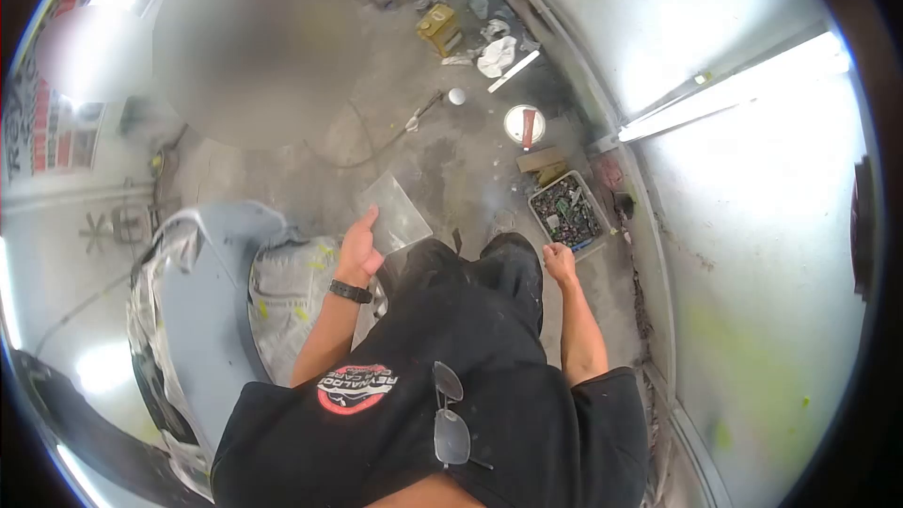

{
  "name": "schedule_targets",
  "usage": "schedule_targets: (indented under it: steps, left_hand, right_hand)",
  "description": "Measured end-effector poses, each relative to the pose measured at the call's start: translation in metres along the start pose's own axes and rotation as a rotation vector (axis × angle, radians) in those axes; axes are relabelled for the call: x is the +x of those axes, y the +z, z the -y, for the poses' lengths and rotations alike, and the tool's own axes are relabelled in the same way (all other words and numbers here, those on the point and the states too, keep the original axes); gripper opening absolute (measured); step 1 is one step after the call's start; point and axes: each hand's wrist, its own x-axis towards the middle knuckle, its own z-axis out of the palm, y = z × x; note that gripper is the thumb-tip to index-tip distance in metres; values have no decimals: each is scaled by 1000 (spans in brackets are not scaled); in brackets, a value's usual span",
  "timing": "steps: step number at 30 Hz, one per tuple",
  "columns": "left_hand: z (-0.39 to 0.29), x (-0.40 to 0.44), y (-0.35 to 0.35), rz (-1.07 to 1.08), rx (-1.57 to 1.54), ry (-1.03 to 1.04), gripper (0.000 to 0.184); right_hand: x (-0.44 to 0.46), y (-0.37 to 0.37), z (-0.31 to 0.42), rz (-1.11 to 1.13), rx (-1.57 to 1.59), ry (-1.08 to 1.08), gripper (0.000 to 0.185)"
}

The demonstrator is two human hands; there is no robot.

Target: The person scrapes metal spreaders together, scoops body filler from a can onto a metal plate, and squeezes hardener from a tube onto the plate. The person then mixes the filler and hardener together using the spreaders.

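Note:
My left hand (pixel 360 246), with a dark watch on its wrist, holds a flat, pale rectangular sheet (pixel 397 216). The thumb lies on top of the sheet near its left edge, and the other fingers are partly hidden. On the other side of my legs, my right hand (pixel 560 261) hangs with its fingers curled closed. Whatever it may hold is too small or hidden to name. Beside it is a plastic bin (pixel 591 246) filled with small dark and green pieces.
A grey car panel (pixel 202 301) with covered parts stands at the left. A white round lid (pixel 514 122) with a red object, a yellow container (pixel 438 28), a white cloth (pixel 497 56) and a hose (pixel 362 163) lie on the floor. A wall runs along the right.

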Motion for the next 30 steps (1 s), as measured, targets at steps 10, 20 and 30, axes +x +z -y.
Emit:
schedule_targets:
  steps: [10, 20, 30]
  left_hand:
    - [1, 233, 17, 50, 845, 84, 41]
    - [-1, 442, 88, 369, 1477, 342, 56]
    - [97, 623, 103, 571, 1446, 192, 46]
  right_hand:
    - [45, 27, 111, -248, 39, 176, 35]
    - [119, 120, 155, -270, -33, 133, 35]
    - [335, 152, 130, -474, -229, -217, 60]
